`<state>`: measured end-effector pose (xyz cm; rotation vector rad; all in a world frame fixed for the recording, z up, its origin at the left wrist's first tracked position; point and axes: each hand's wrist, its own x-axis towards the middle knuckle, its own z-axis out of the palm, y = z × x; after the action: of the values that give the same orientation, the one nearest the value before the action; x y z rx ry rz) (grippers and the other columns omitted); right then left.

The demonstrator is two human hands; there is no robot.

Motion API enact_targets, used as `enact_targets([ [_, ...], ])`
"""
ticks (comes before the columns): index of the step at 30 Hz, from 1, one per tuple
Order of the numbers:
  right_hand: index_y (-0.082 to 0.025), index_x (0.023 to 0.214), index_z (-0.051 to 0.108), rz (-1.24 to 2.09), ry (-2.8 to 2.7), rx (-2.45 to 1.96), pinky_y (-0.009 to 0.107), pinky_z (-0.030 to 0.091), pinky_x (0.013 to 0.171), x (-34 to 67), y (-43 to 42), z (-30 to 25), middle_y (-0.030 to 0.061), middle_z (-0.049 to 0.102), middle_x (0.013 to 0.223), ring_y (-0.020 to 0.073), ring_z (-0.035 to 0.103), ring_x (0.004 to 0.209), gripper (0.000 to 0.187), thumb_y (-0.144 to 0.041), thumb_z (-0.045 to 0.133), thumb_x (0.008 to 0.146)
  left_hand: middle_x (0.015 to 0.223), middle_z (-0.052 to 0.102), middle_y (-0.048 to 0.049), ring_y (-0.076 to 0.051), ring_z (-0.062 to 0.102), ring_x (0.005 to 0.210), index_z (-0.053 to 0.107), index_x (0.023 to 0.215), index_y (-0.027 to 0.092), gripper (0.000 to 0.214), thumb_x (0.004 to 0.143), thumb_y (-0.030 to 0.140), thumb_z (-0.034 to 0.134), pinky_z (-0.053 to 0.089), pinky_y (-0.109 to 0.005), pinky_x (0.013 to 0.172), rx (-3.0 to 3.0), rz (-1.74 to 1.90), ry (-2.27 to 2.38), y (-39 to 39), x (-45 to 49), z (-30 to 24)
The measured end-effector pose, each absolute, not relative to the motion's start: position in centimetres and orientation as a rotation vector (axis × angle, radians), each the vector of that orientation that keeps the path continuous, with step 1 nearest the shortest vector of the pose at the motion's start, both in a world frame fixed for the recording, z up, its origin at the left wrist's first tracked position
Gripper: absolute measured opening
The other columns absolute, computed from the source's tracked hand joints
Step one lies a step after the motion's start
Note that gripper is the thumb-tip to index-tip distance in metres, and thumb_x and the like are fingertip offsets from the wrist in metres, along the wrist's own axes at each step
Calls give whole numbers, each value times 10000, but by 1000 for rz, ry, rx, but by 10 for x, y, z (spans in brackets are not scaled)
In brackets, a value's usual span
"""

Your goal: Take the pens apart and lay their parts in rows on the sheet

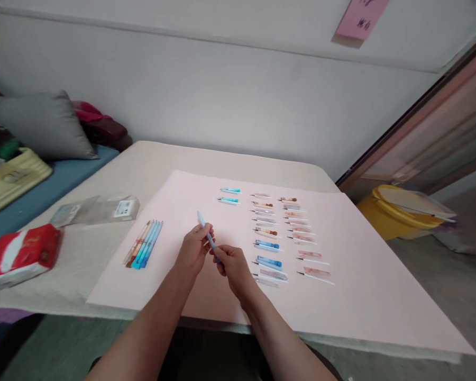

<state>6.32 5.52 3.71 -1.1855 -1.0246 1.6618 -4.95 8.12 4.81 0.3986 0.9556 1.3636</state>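
Note:
Both my hands hold one slim pale-blue pen [202, 219] above the pink sheet, its pointed tip tilted up and away to the left. My left hand [194, 246] is closed around its middle. Near my body, the fingers of my right hand [232, 264] pinch its rear end. To the left lies a fanned group of brown, turquoise and blue pens [146, 246]. On the right, pen parts lie in columns: blue barrels [267, 262], brown ones [265, 232] and pinkish ones [317, 272], with thin dark-tipped refills beside them. Turquoise parts [228, 200] lie farther back.
The pink sheet [365, 301] covers much of the table [150, 159]. At the left are a clear plastic bag [99, 210] and a red tissue pack [24, 251]. A grey cushion [43, 124] sits beyond; a yellow bucket [384, 217] stands right of the table.

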Motion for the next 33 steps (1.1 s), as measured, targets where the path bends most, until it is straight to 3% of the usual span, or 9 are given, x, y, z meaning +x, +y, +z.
enact_targets([
  [4, -110, 694, 597, 1809, -912, -1091, 196, 163, 374, 65, 54, 37, -23, 498, 557, 23, 315, 371, 235, -342, 605, 730, 661, 560, -8, -98, 544, 562, 601, 862, 121, 260, 670, 266, 699, 374, -193, 427, 391, 1340, 991, 80, -52, 49],
  [8, -106, 746, 602, 2065, -676, -902, 194, 151, 378, 70, 55, 39, -24, 490, 577, 10, 255, 377, 266, -368, 640, 717, 771, 638, -68, -140, 600, 653, 588, 969, 131, 287, 701, 201, 664, 448, -230, 505, 382, 1353, 936, 81, -53, 49],
  [12, -98, 708, 597, 1914, -793, -998, 197, 133, 375, 71, 57, 40, -17, 498, 568, 13, 291, 367, 265, -360, 631, 721, 850, 652, -94, -156, 610, 749, 606, 939, 133, 243, 720, 228, 649, 482, -260, 606, 374, 1342, 939, 82, -53, 48],
  [17, -106, 700, 611, 1711, -999, -1194, 197, 153, 368, 67, 56, 43, -31, 493, 538, 22, 322, 352, 213, -318, 588, 714, 681, 576, -16, -92, 540, 604, 616, 798, 122, 220, 676, 289, 691, 446, -223, 569, 481, 1378, 1049, 82, -55, 47],
  [23, -106, 711, 620, 1713, -1014, -1210, 198, 163, 366, 67, 56, 42, -29, 491, 545, 24, 318, 352, 235, -335, 568, 716, 798, 645, -76, -153, 614, 755, 605, 971, 129, 309, 677, 204, 669, 478, -285, 712, 500, 1391, 1036, 85, -58, 47],
  [29, -128, 706, 630, 1580, -1198, -1313, 198, 229, 385, 66, 56, 37, -23, 511, 546, 45, 379, 386, 193, -301, 547, 727, 714, 610, -35, -106, 563, 646, 624, 806, 120, 230, 639, 251, 712, 463, -238, 625, 549, 1433, 1157, 86, -59, 47],
  [33, -115, 714, 615, 1701, -1056, -1200, 198, 178, 377, 65, 53, 39, -26, 495, 563, 27, 324, 371, 218, -323, 551, 734, 745, 646, -78, -151, 605, 694, 618, 947, 103, 332, 639, 191, 705, 491, -307, 700, 527, 1426, 1112, 86, -61, 47],
])
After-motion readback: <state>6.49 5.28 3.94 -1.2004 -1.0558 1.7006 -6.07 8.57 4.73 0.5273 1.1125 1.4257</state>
